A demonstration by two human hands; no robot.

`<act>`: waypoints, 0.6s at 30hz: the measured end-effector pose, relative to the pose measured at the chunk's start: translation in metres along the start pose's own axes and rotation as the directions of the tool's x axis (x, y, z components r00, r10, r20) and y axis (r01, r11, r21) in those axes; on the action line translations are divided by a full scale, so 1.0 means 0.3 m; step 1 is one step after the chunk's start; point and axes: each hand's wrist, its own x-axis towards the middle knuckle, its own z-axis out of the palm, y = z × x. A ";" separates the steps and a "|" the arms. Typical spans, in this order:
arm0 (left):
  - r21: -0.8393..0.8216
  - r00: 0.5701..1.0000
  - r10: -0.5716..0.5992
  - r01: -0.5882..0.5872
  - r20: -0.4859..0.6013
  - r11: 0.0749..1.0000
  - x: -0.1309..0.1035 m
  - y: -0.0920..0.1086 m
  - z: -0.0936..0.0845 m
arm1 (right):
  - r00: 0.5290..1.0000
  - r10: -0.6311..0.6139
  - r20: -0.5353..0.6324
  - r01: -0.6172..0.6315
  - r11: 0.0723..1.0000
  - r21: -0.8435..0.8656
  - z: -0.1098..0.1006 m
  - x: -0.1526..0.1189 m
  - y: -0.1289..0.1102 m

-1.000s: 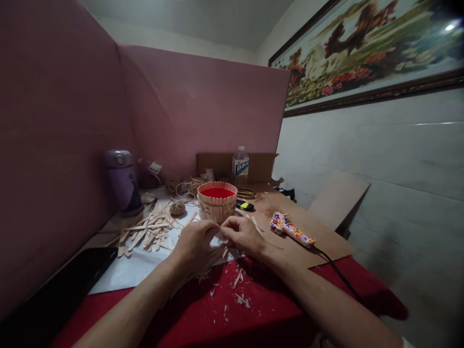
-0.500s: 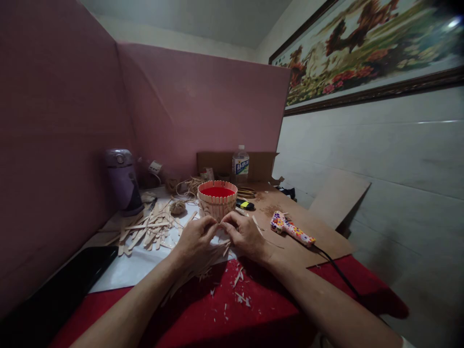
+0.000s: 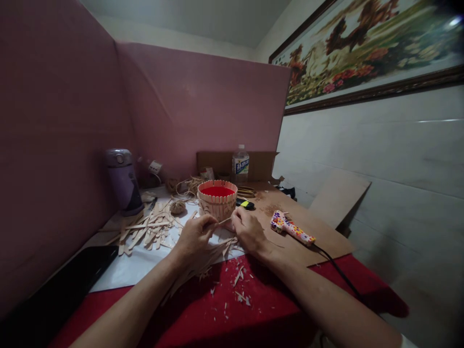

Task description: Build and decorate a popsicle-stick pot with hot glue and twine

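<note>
A thin strip of wood [image 3: 224, 221] spans the gap between my two hands, just in front of a round container [image 3: 217, 205] clad in wooden sticks, red inside. My left hand [image 3: 195, 235] pinches the strip's left end. The other end is between the closed fingers of my right hand [image 3: 249, 229]. Below the hands, wood slivers [image 3: 226, 245] lie on white paper, and more shavings [image 3: 239, 278] are scattered over the red cloth.
Loose craft sticks [image 3: 152, 227], a twine ball [image 3: 177, 208] and a purple bottle [image 3: 123, 183] stand left. A flowered glue gun [image 3: 292, 228] lies right on cardboard. Behind are a cutter [image 3: 245, 205], a plastic bottle [image 3: 240, 164] and a dark phone-like slab [image 3: 97, 261] is front left.
My hands have moved apart, the right one shifting right and slightly up. The thin strip now shows between them.
</note>
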 end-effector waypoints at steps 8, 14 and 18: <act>-0.321 0.988 -0.127 0.093 -0.087 0.942 0.011 0.005 -0.031 | 0.982 0.181 -0.047 -0.186 0.935 -0.301 -0.020 0.011 0.004; -0.744 0.976 -0.213 0.115 -0.038 0.658 0.008 0.051 -0.069 | 0.997 -0.051 0.054 0.067 0.921 -0.383 -0.001 -0.008 0.000; -0.873 0.983 -0.173 0.134 0.059 0.468 0.000 0.071 -0.079 | 0.982 -0.133 0.138 0.179 0.893 -0.414 0.012 -0.022 -0.011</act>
